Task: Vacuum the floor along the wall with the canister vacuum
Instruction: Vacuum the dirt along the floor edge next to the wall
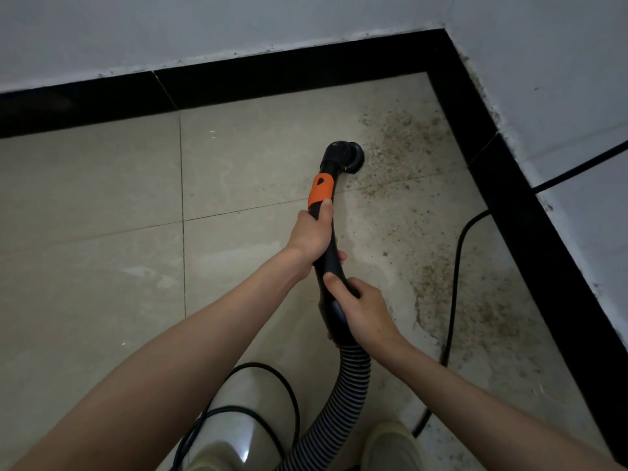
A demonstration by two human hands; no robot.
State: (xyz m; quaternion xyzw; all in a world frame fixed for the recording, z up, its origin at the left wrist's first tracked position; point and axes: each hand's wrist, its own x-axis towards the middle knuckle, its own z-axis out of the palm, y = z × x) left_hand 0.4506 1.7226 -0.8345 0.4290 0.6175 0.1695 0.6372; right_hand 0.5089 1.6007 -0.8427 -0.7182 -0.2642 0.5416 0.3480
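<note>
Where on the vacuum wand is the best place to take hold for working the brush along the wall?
Probably the curved black handle section of the vacuum wand, taken from above and behind, between the orange collar and the ribbed hose. The left hand and right hand grip there, steering the brush head.

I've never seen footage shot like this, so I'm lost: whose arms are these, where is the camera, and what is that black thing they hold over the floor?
The one picture comes from a camera worn on a person's head, looking down at their own arms. The left hand grips the black vacuum wand just below its orange band; the right hand holds it lower, where the ribbed hose joins. At the wand's tip, a round brush nozzle meets the tiled floor at the edge of scattered brown dirt, near a corner with black baseboard. A black power cord trails across the dirt.
</note>
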